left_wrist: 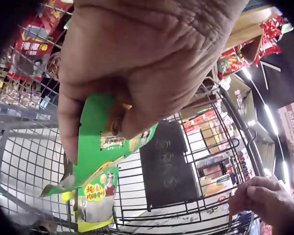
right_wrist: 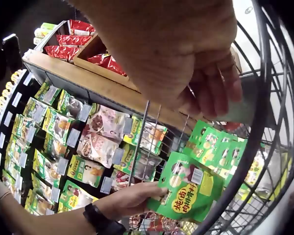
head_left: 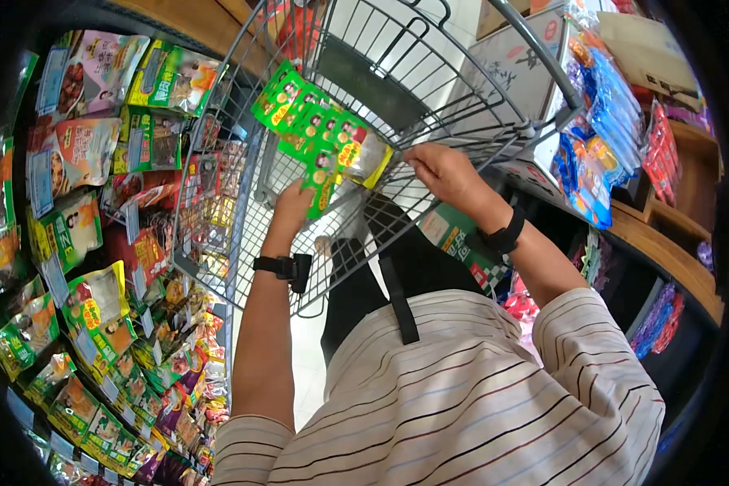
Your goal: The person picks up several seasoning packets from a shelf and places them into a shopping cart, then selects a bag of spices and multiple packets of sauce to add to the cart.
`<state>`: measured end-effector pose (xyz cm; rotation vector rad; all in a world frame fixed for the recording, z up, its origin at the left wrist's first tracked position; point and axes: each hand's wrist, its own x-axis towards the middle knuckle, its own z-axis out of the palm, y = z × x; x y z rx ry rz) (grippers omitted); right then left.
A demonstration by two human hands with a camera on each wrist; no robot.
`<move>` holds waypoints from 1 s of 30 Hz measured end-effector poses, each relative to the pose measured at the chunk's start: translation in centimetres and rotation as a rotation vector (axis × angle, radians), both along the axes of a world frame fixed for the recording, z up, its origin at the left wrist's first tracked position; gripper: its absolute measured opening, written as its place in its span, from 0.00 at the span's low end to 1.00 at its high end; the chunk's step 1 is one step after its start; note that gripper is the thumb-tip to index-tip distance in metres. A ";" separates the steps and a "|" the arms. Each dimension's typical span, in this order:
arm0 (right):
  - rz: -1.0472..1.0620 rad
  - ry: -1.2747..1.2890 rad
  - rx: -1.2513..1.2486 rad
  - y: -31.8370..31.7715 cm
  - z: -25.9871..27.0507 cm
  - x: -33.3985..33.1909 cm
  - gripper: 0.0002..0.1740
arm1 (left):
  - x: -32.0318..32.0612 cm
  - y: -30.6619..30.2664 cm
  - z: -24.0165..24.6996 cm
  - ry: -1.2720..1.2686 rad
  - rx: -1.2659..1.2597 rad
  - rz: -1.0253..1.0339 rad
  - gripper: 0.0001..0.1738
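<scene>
My left hand (head_left: 292, 211) pinches the edge of a green packet (head_left: 322, 185) inside a wire shopping cart (head_left: 255, 235). In the left wrist view the thumb and fingers grip the bent green packet (left_wrist: 95, 134). Beside it lies a packet with a clear window (head_left: 367, 155), and other green packets (head_left: 296, 105) overlap further up in the head view. The right wrist view shows the held packet (right_wrist: 186, 188) front-on. My right hand (head_left: 445, 176) is by the cart's right side, its fingers (right_wrist: 213, 93) loosely bent with no item visible in them.
Hanging snack packets (head_left: 97, 300) fill the shelves on the left. A white box (head_left: 514, 69), blue packets (head_left: 595, 121) and a wooden shelf edge (head_left: 664, 259) are on the right. A dark panel (left_wrist: 169, 169) is on the cart's wire.
</scene>
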<state>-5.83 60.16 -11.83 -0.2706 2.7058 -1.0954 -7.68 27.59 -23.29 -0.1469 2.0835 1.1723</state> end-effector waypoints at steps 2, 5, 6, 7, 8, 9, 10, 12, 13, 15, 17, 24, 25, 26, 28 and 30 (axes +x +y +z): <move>0.025 -0.024 -0.005 0.4 -0.9 -0.3 0.08 | -0.3 1.5 -0.7 -0.045 0.007 0.014 0.17; 0.012 -0.217 -0.050 -0.2 -1.2 -0.8 0.09 | -0.4 4.4 1.3 -0.209 0.204 0.161 0.19; 0.041 -0.322 -0.055 -0.3 -1.9 -1.2 0.17 | -0.4 5.2 1.4 -0.232 0.283 0.212 0.19; 0.094 -0.276 -0.058 -0.6 -2.6 -1.4 0.21 | -0.5 6.1 2.0 -0.254 0.363 0.263 0.19; 0.146 -0.230 -0.062 -0.9 -3.4 -1.4 0.25 | -0.8 6.9 2.6 -0.399 0.402 0.299 0.20; 0.196 -0.184 -0.065 -1.4 -3.5 -1.7 0.30 | -0.8 7.6 2.8 -0.431 0.452 0.326 0.20; 0.268 -0.273 -0.037 -1.7 -3.5 -2.3 0.41 | -0.8 8.3 3.0 -0.464 0.503 0.352 0.20; 0.303 -0.363 -0.005 -3.0 -3.1 -3.0 0.39 | -1.1 9.3 4.4 -0.530 0.566 0.384 0.20; 0.324 -0.410 0.011 -3.4 -3.0 -3.3 0.39 | -1.0 9.5 3.9 -0.563 0.599 0.393 0.20; 0.322 -0.456 0.091 -3.7 -3.9 -3.1 0.36 | -1.1 9.8 3.1 -0.626 0.662 0.412 0.19; 0.301 -0.459 0.146 -4.0 -4.5 -2.8 0.33 | -1.1 10.1 2.9 -0.626 0.738 0.453 0.17; 0.173 -0.293 0.170 -3.0 -5.7 -1.2 0.18 | -0.9 11.4 1.2 -0.693 0.822 0.503 0.18; 0.152 -0.258 0.151 -2.7 -5.8 -0.9 0.14 | -0.8 11.4 0.9 -0.707 0.816 0.486 0.19; 0.175 -0.292 0.229 -2.5 -5.9 -0.7 0.12 | -0.5 11.2 0.7 -0.723 0.810 0.471 0.20; 0.223 -0.354 0.385 -2.1 -4.6 -1.5 0.10 | -1.0 11.1 1.6 -0.759 0.814 0.403 0.20; 0.169 -0.302 0.416 -2.2 -3.3 -1.8 0.12 | -1.6 10.7 2.6 -0.719 0.779 0.262 0.21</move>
